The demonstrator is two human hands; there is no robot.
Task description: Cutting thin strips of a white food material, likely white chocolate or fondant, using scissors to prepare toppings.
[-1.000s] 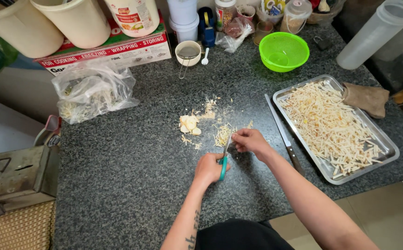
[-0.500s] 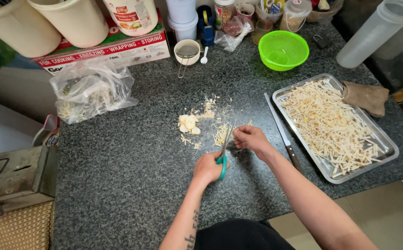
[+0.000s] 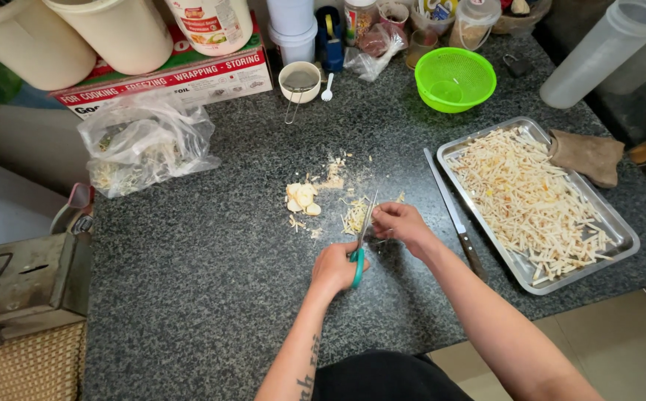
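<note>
My left hand (image 3: 335,266) grips teal-handled scissors (image 3: 361,241), blades pointing away toward a small heap of pale cut strips (image 3: 354,216) on the dark speckled counter. My right hand (image 3: 397,223) is pinched at the blades, fingers closed on a small pale piece that is mostly hidden. Round pale slices (image 3: 302,198) lie just left of the strips, with crumbs scattered beyond them.
A steel tray (image 3: 620,223) full of pale strips sits at right, a knife (image 3: 454,217) beside its left edge and a brown cloth (image 3: 589,154) on its far corner. Green strainer bowl (image 3: 455,79), plastic bag (image 3: 145,142), white cup (image 3: 299,80), foil box and tubs line the back.
The hands and scissors stay nearly in place; the scissors shift slightly as they work at the strips.
</note>
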